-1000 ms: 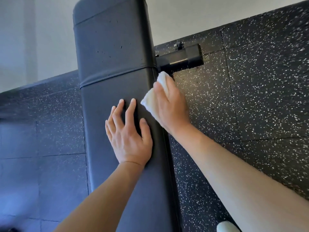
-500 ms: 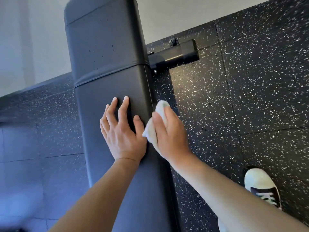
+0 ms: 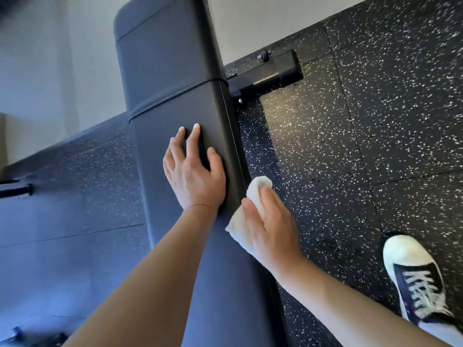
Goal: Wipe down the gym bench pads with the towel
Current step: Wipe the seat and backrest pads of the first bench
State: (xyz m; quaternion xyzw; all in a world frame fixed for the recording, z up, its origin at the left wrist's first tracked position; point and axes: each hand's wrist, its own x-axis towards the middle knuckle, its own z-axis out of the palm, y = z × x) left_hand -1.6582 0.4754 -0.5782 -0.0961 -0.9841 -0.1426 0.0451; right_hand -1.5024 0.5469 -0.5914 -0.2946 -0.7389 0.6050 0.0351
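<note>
Bench pad (image 3: 180,101), dark vinyl, long axis running from 6 o'clock up to 12 o'clock, far end rounded near the top edge, a seam crossing it about a third of the way down. Your left hand (image 3: 194,175) lies flat on the pad's top, fingers (image 3: 192,140) straight and slightly spread, pointing to 12 o'clock, thumb by the pad's right edge. Your right hand (image 3: 271,226) sits at 4 o'clock from the left, holding the white towel (image 3: 250,199) against the pad's right side face; thumb lies over the cloth, other fingers hidden behind the hand, so you can't tell how tightly they curl. Towel bunched, sticking out above and left of the hand. Pad's near end cut off by the bottom edge, both forearms too. Black frame bar (image 3: 273,71) juts toward 3 o'clock from under the seam. Floor (image 3: 375,121) is black rubber tile with white flecks; pale wall (image 3: 250,18) at 12 o'clock. White-toed black sneaker (image 3: 416,276) at 4 o'clock, partly cut off. Dark objects at far left too blurry to identify.
</note>
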